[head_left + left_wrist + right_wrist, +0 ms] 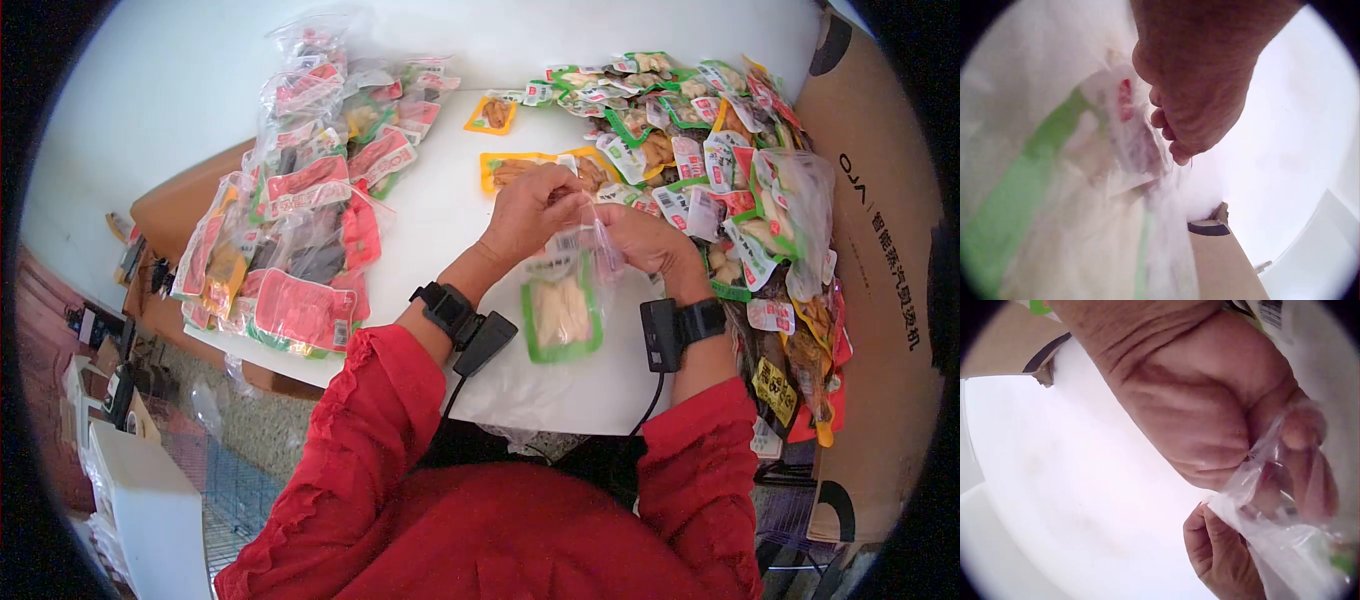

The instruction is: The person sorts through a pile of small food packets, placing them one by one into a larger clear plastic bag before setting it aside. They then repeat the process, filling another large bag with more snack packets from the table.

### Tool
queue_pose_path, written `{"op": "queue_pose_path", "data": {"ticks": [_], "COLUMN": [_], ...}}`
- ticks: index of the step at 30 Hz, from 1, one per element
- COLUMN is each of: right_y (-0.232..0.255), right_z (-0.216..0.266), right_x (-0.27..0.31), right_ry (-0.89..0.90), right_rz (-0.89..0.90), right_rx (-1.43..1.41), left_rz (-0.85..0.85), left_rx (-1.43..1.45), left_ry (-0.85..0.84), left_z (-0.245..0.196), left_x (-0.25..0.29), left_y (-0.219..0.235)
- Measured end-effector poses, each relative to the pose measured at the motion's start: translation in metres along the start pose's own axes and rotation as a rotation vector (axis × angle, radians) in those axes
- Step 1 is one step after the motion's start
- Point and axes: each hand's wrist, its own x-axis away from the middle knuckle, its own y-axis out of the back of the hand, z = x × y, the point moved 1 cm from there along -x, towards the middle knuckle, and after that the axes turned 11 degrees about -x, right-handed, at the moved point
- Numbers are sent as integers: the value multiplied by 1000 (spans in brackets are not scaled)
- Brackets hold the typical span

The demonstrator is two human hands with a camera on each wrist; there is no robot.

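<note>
A clear bag [565, 300], with a green-edged snack pack [560, 315] inside, hangs over the white desk [440, 215] between our two hands. Our left hand [525, 210] pinches the bag's top edge with curled fingers, and our right hand [640, 240] pinches the same film just beside it; the right wrist view shows the plastic bunched between thumb and fingers [1300, 434]. Both grips are closed on the bag, neither released. The bag's lower end sits near or on the desk; we cannot tell whether it touches.

To the left lies a pile of filled bags [300, 200] with red packs inside. To the right loose snack packs [700, 150] are heaped against a cardboard box [880, 200]. Two orange packs [520, 165] lie on the desk beyond our hands.

We judge the step in hand to be work at the bag's mouth, opening or sealing it; which one the views do not settle. The next move calls for a steady pinch on both sides of the film, so the pack inside does not slip.
</note>
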Motion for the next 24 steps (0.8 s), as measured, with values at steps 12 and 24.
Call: {"op": "queue_pose_path", "data": {"ticks": [12, 24], "right_y": [20, -3], "right_z": [-10, -14], "right_x": [-14, -27], "right_ry": [138, 314], "right_rz": [-267, -588], "right_rx": [251, 469], "left_rz": [265, -56], "left_rx": [-135, 0], "left_ry": [102, 219], "left_z": [21, 30], "left_x": [8, 16], "left_y": [-9, -13]}}
